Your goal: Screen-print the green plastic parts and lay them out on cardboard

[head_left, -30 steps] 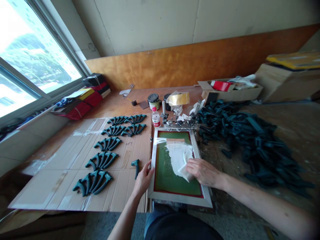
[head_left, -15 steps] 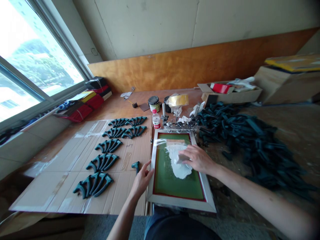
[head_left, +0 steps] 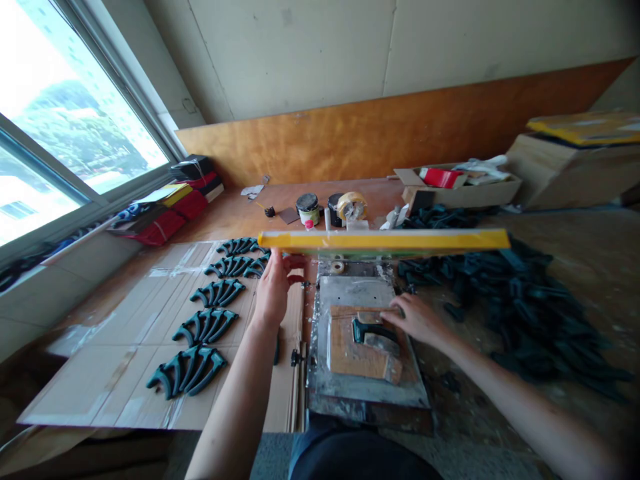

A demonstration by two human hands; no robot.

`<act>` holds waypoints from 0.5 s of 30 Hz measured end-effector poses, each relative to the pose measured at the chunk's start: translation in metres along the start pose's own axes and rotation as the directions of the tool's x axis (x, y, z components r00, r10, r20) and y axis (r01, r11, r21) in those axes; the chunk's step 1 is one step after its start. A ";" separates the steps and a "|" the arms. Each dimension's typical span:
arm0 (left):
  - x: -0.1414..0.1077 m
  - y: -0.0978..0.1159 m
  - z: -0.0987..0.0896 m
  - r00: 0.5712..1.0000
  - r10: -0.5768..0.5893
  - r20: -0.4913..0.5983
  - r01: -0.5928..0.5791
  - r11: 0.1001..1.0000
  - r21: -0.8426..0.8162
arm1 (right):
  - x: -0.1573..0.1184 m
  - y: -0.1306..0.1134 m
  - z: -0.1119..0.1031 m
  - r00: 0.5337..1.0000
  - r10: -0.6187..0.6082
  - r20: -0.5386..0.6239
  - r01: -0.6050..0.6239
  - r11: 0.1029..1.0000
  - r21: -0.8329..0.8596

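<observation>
My left hand point(head_left: 274, 287) is raised at the left end of the screen-printing frame point(head_left: 385, 240), gripping it from below. The frame is lifted and seen edge-on, its yellow edge towards me. Under it, a dark green curved handle piece point(head_left: 374, 331) rests in a wooden jig point(head_left: 345, 353) on a grey metal plate point(head_left: 327, 393). My right hand point(head_left: 415, 317) is at the jig's upper right edge, fingers stretched towards the handle piece, with nothing visible in them. The white ink and the squeegee block are hidden from view.
Rows of similar handle pieces point(head_left: 186, 370) lie on cardboard point(head_left: 115, 393) at left. A large heap of dark green pieces point(head_left: 530, 320) covers the right side. Ink jars point(head_left: 307, 208), a tape roll point(head_left: 351, 207) and an open carton point(head_left: 470, 193) stand at the back.
The screen frame has swung up off the plate, uncovering the jig and handle piece. My left hand moved up with it; my right hand let go of the squeegee block and moved to the jig.
</observation>
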State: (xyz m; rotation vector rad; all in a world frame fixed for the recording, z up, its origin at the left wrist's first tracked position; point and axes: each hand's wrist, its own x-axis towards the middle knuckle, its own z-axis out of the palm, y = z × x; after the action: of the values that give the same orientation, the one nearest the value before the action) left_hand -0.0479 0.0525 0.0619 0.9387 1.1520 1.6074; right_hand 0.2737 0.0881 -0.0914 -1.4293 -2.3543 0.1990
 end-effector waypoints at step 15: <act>-0.121 -0.157 -0.026 0.755 -0.648 -0.100 0.655 0.740 0.154 | -0.037 -0.048 0.018 0.990 -0.142 -0.018 0.143 0.980 0.136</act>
State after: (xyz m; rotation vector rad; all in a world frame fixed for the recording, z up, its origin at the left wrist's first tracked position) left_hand 0.0010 -0.0478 -0.1039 0.5085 1.4698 0.9548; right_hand 0.2418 0.0344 -0.1019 -1.1910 -2.3748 0.3091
